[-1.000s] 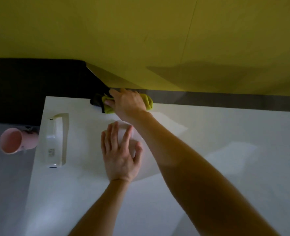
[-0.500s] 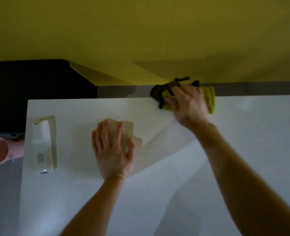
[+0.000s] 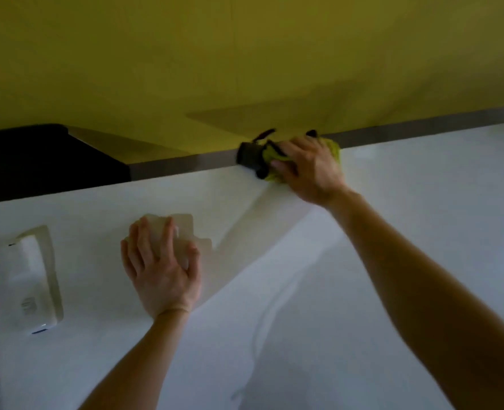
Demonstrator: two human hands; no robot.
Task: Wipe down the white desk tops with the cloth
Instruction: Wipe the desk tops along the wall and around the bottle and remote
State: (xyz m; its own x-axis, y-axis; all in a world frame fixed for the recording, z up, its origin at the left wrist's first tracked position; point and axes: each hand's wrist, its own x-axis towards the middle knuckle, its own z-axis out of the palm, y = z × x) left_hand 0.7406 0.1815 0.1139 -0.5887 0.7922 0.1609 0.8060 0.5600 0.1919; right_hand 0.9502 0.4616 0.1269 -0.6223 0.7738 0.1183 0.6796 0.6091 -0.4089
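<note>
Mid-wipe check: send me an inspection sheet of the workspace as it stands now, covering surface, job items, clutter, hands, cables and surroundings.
Surface: white desk top, dimly lit, with shadows across it; any dirt is too faint to judge.
Job's things: yellow-green cloth with a black part, at the desk's far edge under the right hand.
Clutter: white boxy device lying near the desk's left edge.
Hands: right hand grips the cloth at the far edge; left hand lies flat on the desk with fingers spread.
Cables: nothing seen.
Surroundings: yellow wall behind the desk; dark panel at the far left.
</note>
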